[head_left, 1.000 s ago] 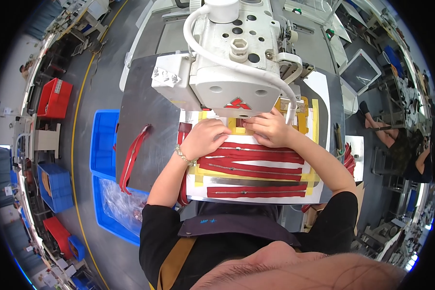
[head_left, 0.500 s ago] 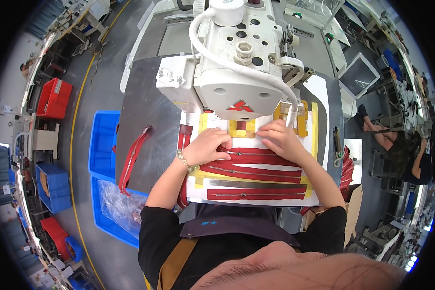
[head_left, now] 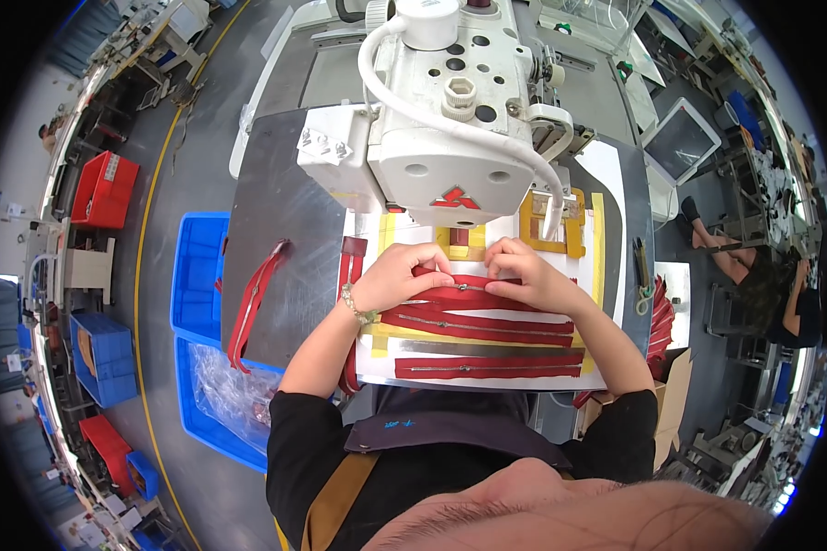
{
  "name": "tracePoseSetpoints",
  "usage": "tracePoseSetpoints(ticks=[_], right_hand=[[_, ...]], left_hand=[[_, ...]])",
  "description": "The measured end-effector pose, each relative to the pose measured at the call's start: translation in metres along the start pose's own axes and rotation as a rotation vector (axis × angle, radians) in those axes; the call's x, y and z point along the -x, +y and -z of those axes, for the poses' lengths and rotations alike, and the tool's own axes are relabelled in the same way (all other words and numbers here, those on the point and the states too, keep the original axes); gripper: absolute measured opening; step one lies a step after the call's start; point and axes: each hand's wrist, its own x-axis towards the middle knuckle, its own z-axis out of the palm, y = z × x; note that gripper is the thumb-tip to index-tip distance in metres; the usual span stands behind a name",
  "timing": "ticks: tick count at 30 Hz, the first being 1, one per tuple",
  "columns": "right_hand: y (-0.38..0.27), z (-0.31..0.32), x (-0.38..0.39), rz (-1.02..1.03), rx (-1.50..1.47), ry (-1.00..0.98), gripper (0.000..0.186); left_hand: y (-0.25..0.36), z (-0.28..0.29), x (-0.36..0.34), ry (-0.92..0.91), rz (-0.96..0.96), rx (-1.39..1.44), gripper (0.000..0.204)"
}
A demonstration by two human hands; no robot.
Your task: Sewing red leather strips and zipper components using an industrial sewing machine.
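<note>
My left hand (head_left: 408,274) and my right hand (head_left: 522,281) pinch the uppermost red zipper (head_left: 464,296) on a white board (head_left: 600,365), one either side of its metal slider. More red zippers (head_left: 480,332) lie flat below it, with a separate strip (head_left: 487,365) nearest me. Just above my fingers, under the white sewing machine head (head_left: 441,174), sits a small yellow jig (head_left: 459,248). A larger yellow frame (head_left: 574,230) is to the right. Another red zipper (head_left: 257,303) lies on the grey metal plate (head_left: 285,202) at left.
Blue bins (head_left: 198,303) stand at the left, one holding clear plastic (head_left: 230,395). Scissors (head_left: 643,289), bundled red zippers (head_left: 663,317) and a cardboard box (head_left: 671,399) are at right, below a screen (head_left: 682,138). A co-worker's legs (head_left: 717,253) show beyond. Red crates (head_left: 103,188) stand across the aisle.
Both hands have moved down from the yellow jig toward me. They have closed on the uppermost red zipper, which is now lifted slightly between them.
</note>
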Motion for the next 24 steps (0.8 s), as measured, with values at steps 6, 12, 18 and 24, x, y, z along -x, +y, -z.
tracePoseSetpoints(ticks=[6, 12, 18, 24], right_hand=[[-0.011, 0.029, 0.006, -0.583, -0.488, -0.175, 0.018], [-0.019, 0.012, 0.002, -0.281, -0.018, -0.087, 0.016], [-0.013, 0.014, 0.003, -0.199, -0.062, -0.071, 0.013], [0.009, 0.052, 0.015, -0.474, -0.218, 0.084, 0.016]], left_hand=[[-0.001, 0.014, 0.001, -0.088, 0.178, 0.239, 0.01], [-0.001, 0.009, 0.0, -0.117, -0.144, 0.195, 0.017], [-0.004, 0.008, 0.0, 0.015, -0.102, 0.198, 0.014], [-0.006, -0.004, -0.003, 0.11, 0.044, 0.48, 0.018]])
